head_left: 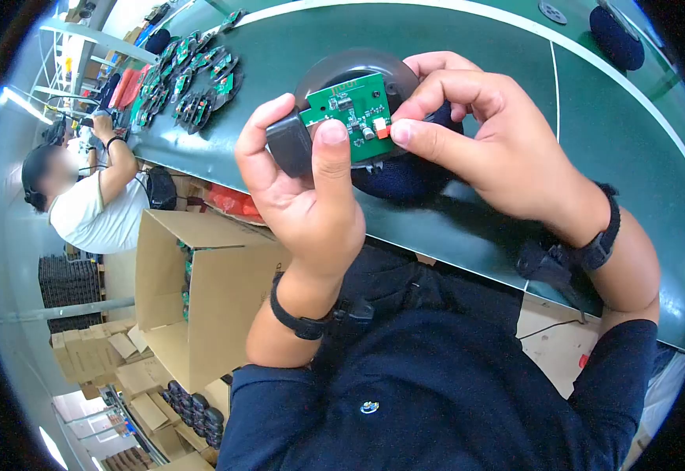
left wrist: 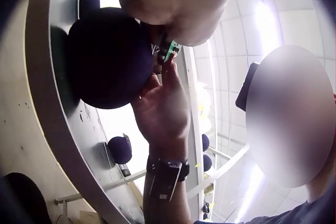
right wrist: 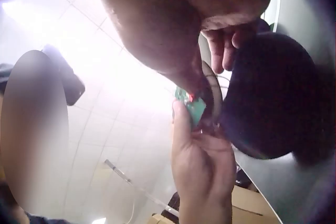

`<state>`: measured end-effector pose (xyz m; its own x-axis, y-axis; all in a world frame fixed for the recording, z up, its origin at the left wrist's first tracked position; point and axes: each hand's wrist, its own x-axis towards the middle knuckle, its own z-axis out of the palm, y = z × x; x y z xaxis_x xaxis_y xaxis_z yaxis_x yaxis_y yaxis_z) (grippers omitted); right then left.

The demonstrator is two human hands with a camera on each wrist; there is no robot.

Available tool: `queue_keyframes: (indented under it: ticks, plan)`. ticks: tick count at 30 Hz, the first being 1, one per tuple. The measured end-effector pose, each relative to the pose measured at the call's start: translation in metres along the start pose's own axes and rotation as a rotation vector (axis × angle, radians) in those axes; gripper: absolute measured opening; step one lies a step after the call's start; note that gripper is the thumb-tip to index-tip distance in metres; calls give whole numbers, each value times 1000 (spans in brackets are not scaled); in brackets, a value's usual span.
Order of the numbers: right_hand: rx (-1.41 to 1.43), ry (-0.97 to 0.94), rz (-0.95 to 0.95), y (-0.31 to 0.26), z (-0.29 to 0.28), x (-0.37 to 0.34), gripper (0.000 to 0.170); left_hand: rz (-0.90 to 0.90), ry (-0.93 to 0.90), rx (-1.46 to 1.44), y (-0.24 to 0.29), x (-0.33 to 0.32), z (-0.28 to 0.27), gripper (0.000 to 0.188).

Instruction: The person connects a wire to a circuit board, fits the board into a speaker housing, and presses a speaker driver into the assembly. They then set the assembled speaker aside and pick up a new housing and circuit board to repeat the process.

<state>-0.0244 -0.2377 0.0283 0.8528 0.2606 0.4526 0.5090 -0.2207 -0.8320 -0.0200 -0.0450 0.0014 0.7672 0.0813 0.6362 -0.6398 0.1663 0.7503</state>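
Note:
My left hand (head_left: 311, 200) holds a green circuit board (head_left: 349, 102) between thumb and fingers, with a black plastic block (head_left: 289, 143) at the board's left edge. My right hand (head_left: 507, 149) has its thumb and forefinger pinching a small red plug (head_left: 384, 133) at a white socket on the board's right side. Right behind the board stands a round speaker-like body with a glossy dark rim (head_left: 342, 61) and a dark cloth-like shell (left wrist: 107, 58). In the right wrist view the board (right wrist: 195, 109) shows beside the rim, partly covered by the fingers.
Many loose circuit boards (head_left: 193, 74) lie at the far left of the green table (head_left: 484, 39). Another dark round body (head_left: 616, 39) stands at the far right. An open cardboard box (head_left: 236, 290) is at the left, below the table edge. Another person (head_left: 95, 196) works farther left.

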Motion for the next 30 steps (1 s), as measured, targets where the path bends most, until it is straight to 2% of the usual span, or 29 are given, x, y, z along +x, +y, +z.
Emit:
queue_keyframes:
  ticks: [1,3,5,7,14,16,23,25,29,30]
  plan:
    - [-5,-2,-4,1,-5,3,15,-41,-22,-43,1,2,-1,41]
    - [196,-146,104,2,-16,8,15,-69,-25,-55,2,5,-3,41]
    - [119,-135,60,0,-17,10,16,-99,-28,-68,3,5,-2,41]
    - [126,-151,199,-5,-19,13,16,-81,-35,-76,2,6,0,39]
    - [214,-87,231,-6,-15,10,14,-64,-63,-31,5,7,1,39]
    - [187,-132,336,-13,-19,12,10,-84,-56,-12,7,7,3,40]
    - [167,-170,365,-12,-24,17,12,-91,-60,-18,5,8,4,39]
    - [231,-170,139,0,-26,25,15,-172,-58,-29,6,15,3,38]
    - [-11,-23,-72,31,-39,33,24,-171,17,-48,5,8,3,38]
    - [-53,-30,-94,38,-34,31,26,-141,-14,-9,11,5,4,39]
